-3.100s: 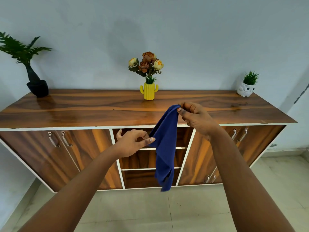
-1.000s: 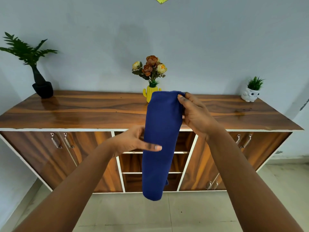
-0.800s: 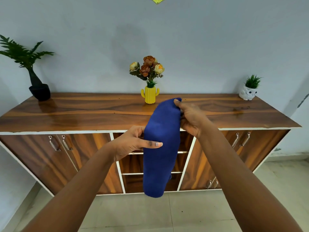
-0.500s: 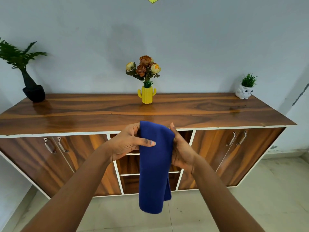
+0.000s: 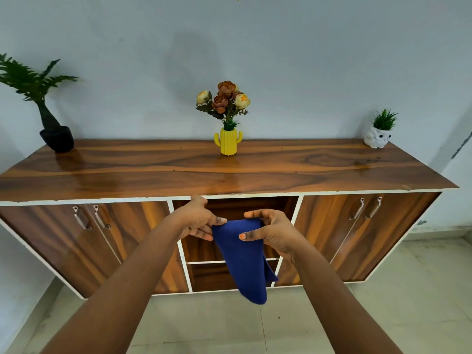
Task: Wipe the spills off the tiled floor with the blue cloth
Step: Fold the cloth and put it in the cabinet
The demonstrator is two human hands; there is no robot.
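Observation:
The blue cloth hangs folded in front of the sideboard's open middle shelves. My right hand grips its top right edge between thumb and fingers. My left hand touches the cloth's top left corner with its fingertips. The cloth's lower end dangles just above the pale tiled floor. No spill shows clearly on the tiles; only a tiny dark speck lies near a grout line.
A long wooden sideboard stands against the grey wall. On it are a black potted plant at left, a yellow cactus vase with flowers in the middle and a white owl pot at right.
Both hands have come down from countertop height to in front of the open shelves, carrying the cloth lower. The cloth now hangs shorter, and my right hand holds it from the right side.

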